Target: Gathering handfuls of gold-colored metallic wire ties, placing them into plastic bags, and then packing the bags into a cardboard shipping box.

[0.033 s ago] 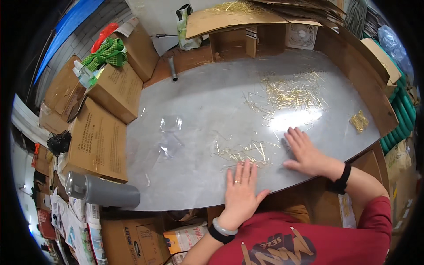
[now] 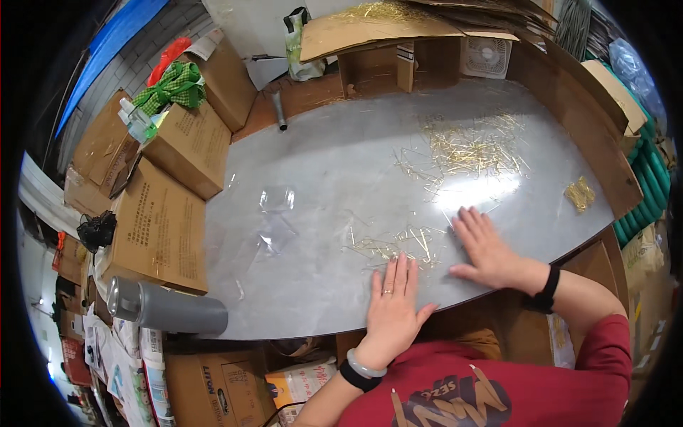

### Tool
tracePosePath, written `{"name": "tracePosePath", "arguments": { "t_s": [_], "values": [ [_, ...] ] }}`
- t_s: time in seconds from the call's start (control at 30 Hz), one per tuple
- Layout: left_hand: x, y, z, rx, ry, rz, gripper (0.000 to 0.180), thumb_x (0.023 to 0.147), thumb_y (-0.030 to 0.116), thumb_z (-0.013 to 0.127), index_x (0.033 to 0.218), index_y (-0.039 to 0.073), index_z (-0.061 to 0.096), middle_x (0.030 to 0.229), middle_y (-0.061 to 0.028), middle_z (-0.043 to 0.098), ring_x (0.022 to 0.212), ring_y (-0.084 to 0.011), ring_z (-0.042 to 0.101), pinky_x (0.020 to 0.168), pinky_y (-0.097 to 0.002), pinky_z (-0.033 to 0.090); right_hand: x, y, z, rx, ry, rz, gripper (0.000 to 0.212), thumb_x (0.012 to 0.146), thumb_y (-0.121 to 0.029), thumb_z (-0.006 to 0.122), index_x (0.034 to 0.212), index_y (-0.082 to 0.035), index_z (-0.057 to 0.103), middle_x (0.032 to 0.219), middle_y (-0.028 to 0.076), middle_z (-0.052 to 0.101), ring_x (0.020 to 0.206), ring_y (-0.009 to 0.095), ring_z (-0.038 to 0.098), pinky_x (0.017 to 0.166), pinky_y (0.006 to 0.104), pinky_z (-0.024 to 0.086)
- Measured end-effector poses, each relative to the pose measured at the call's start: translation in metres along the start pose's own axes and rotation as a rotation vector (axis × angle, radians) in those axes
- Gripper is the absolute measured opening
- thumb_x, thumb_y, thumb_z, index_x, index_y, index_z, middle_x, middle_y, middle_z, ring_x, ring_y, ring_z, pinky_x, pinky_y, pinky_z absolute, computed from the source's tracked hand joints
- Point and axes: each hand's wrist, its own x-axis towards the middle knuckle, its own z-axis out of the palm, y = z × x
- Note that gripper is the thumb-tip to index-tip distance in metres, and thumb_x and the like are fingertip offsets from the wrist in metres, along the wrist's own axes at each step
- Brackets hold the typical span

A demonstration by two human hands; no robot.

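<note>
My left hand (image 2: 395, 297) lies flat, palm down, at the near edge of the grey tabletop (image 2: 320, 171). Its fingertips touch the near side of a loose scatter of thin gold wire pins (image 2: 398, 244). To the right of that scatter, my right hand (image 2: 486, 249) rests palm down with fingers stretched and thumb out, holding nothing. Beyond it spreads a larger pile of gold wire pins (image 2: 477, 148). A small compact bundle of gold wire pieces (image 2: 580, 194) sits near the table's right edge.
Clear plastic pieces (image 2: 276, 199) lie left of centre. A grey bottle (image 2: 181, 311) lies at the near left corner, beside cardboard boxes (image 2: 160, 224). At the back left is a dark tube (image 2: 279, 110). A white fan (image 2: 485, 58) and cardboard walls (image 2: 569, 117) border the far and right sides.
My left hand has shifted slightly to the right. My right hand has moved very slightly left. The pins look the same.
</note>
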Motion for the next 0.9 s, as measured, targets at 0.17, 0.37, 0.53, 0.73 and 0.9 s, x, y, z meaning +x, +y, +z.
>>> {"name": "tracePosePath", "arguments": {
  "t_s": [0.17,0.37,0.53,0.73,0.9],
  "values": [
    [-0.011,-0.024,-0.002,-0.25,0.107,-0.018,0.076,0.093,0.021,0.07,0.152,-0.008,0.032,0.161,-0.0289,0.025,0.149,-0.0505,0.022,0.121,-0.0581,0.022,0.038,-0.056,0.014,0.04,0.057,-0.157,0.094,0.095,-0.062,0.053,0.153,0.008,0.028,0.158,0.034,0.026,0.15,0.051,0.021,0.124,0.0551,0.016],
    [-0.026,-0.046,-0.028,-0.045,0.064,-0.108,0.07,0.094,0.021,0.07,0.149,-0.008,0.037,0.16,-0.0281,0.028,0.149,-0.0489,0.024,0.121,-0.0578,0.022,0.061,-0.051,0.017,0.18,-0.009,-0.482,0.064,0.103,-0.038,0.054,0.148,0.004,0.038,0.158,0.024,0.035,0.15,0.043,0.027,0.123,0.0518,0.023],
    [-0.02,-0.045,-0.024,-0.001,0.049,-0.049,0.065,0.095,0.02,0.066,0.148,-0.006,0.039,0.158,-0.0265,0.033,0.147,-0.0453,0.031,0.12,-0.0559,0.026,0.079,-0.015,0.0,0.16,0.142,-0.116,0.066,0.102,-0.042,0.055,0.148,0.003,0.04,0.158,0.025,0.035,0.149,0.043,0.028,0.123,0.0527,0.024],
    [-0.018,-0.04,-0.016,-0.011,0.102,-0.019,0.059,0.095,0.014,0.063,0.148,-0.003,0.043,0.156,-0.0233,0.038,0.145,-0.0415,0.035,0.119,-0.0536,0.029,0.064,-0.043,0.001,0.072,-0.017,-0.407,0.065,0.101,-0.041,0.056,0.147,0.003,0.043,0.157,0.026,0.037,0.148,0.043,0.032,0.122,0.0517,0.026],
    [-0.018,-0.042,-0.013,0.047,0.096,0.011,0.055,0.096,0.015,0.062,0.146,-0.002,0.046,0.154,-0.0192,0.043,0.144,-0.0383,0.039,0.119,-0.0525,0.03,0.095,-0.019,-0.006,0.276,0.003,-0.254,0.053,0.103,-0.03,0.056,0.144,0.002,0.047,0.155,0.025,0.04,0.146,0.043,0.034,0.121,0.0473,0.029]
  ]
}}
